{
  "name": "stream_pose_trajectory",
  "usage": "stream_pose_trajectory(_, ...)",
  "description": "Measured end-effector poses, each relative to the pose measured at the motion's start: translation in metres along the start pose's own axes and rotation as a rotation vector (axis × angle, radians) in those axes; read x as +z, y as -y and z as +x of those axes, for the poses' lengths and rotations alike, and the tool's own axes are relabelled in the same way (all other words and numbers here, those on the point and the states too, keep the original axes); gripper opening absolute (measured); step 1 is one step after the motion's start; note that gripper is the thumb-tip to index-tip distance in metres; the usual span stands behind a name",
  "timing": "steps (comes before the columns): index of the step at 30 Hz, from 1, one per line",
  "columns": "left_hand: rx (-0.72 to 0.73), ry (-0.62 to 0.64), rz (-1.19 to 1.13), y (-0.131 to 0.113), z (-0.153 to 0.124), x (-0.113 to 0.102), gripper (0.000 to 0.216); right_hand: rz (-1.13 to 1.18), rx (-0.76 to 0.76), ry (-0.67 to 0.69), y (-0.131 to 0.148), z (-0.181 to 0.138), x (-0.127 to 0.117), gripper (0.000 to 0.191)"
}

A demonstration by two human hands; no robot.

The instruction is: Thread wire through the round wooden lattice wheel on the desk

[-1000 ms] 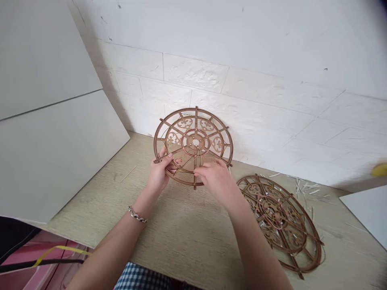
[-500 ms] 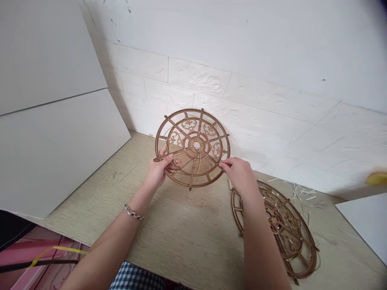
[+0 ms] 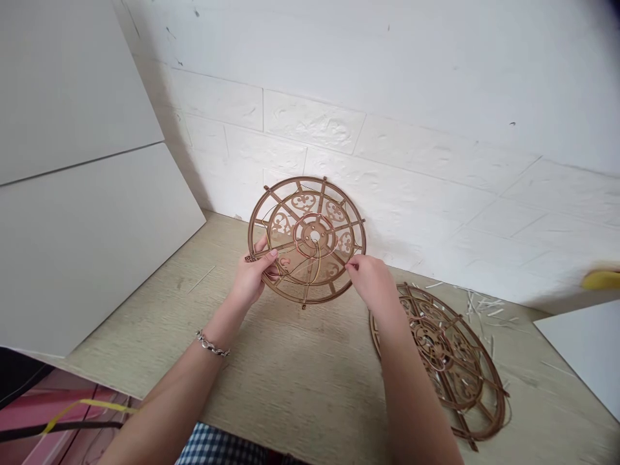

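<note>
A round brown openwork frame [image 3: 314,208] with spokes, scroll cutouts and a centre hole is held up, tilted, above the table. Thin yellowish wires [image 3: 318,261] run from its hub and along its inner ring. My left hand [image 3: 254,274] grips the frame's lower left rim, thumb in front and fingers behind. At the lower right of the frame, my right hand [image 3: 371,278] is closed in a pinch by the inner ring. Whatever lies between its fingertips is too small to make out. Similar brown round frames [image 3: 484,368] lie on the table beneath my right forearm.
White scraps [image 3: 484,305] are scattered on the table [image 3: 290,381] at the right, near the wall. White panels [image 3: 97,239] stand at the left, and another white panel [image 3: 586,349] is at the right edge. A yellow object [image 3: 600,279] sits by the wall.
My right hand has shifted slightly left and inward, from near the outer rim toward the inner ring. My left hand keeps its grip and the frame stays nearly still.
</note>
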State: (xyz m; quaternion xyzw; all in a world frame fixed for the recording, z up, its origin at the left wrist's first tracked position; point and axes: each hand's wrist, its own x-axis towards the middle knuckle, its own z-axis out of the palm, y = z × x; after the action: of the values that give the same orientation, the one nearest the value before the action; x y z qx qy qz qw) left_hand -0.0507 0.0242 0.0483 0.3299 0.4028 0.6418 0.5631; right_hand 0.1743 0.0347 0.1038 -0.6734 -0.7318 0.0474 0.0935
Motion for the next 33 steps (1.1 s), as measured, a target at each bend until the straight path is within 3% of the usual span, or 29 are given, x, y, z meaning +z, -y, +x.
stream_pose_trajectory(4,-0.056,0.115,0.043,0.004,0.003,-0.004,0.079,0.248,-0.072,0.213,-0.036,-0.011,-0.027,0.024)
stream_pose_trajectory(8,-0.136,0.218,0.101,0.009,0.005,-0.008,0.082,0.310,0.122,0.032,-0.068,-0.016,-0.044,0.026)
stream_pose_trajectory(13,-0.204,0.296,0.122,0.010,0.003,-0.007,0.080,0.193,0.123,0.062,-0.059,-0.001,-0.024,0.016)
stream_pose_trajectory(19,-0.227,0.292,0.153,0.006,0.004,-0.009,0.084,0.141,0.073,0.025,-0.053,0.005,-0.015,0.022)
stream_pose_trajectory(23,-0.232,0.258,0.161,0.006,0.007,-0.012,0.082,0.108,0.244,-0.078,-0.071,0.003,-0.020,0.025)
stream_pose_trajectory(27,-0.197,0.200,0.159,0.010,0.011,-0.014,0.077,0.126,0.382,0.005,-0.081,0.011,-0.006,0.024)
stream_pose_trajectory(33,-0.204,0.200,0.147,0.011,0.013,-0.015,0.079,0.116,0.280,-0.004,-0.078,0.024,0.016,0.018)
